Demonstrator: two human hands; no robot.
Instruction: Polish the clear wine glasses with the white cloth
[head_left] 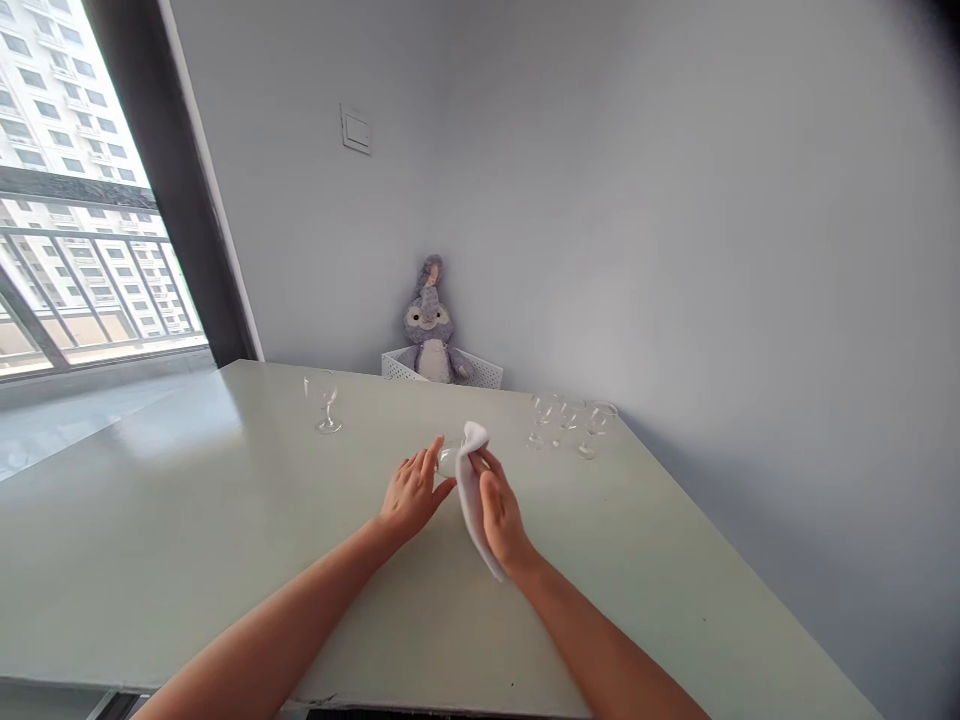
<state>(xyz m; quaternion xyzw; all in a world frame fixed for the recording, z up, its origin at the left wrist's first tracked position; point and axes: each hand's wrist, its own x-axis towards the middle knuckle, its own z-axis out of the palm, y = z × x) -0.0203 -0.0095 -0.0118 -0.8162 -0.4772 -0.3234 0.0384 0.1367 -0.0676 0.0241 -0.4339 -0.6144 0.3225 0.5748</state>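
"Bare forearms (pixel 322 590) reach over a pale bench (pixel 225 520). What do the fingers hold?"

"Those of the left hand (pixel 409 492) grasp a clear glass (pixel 448 461) mid-bench; the right hand's (pixel 502 515) hold a white cloth (pixel 470 500) against it."

"Other containers?"

"One stemmed glass (pixel 328 407) stands farther left, three glasses (pixel 569 416) cluster right. Behind the bench, a white perforated basket (pixel 488 374) holds a grey plush toy (pixel 431 335)."

- The left hand (pixel 411 492) holds a clear, rounded drinking glass (pixel 448 460) between thumb and fingers.
- The right hand (pixel 502 512) holds a soft white cloth (pixel 469 490) against it.
- Clear stemmed glasses (pixel 568 415) cluster rightward on the glossy pale-green table (pixel 337 620).
- A grey plush toy (pixel 430 325) sits in a white perforated basket (pixel 484 372) beyond.
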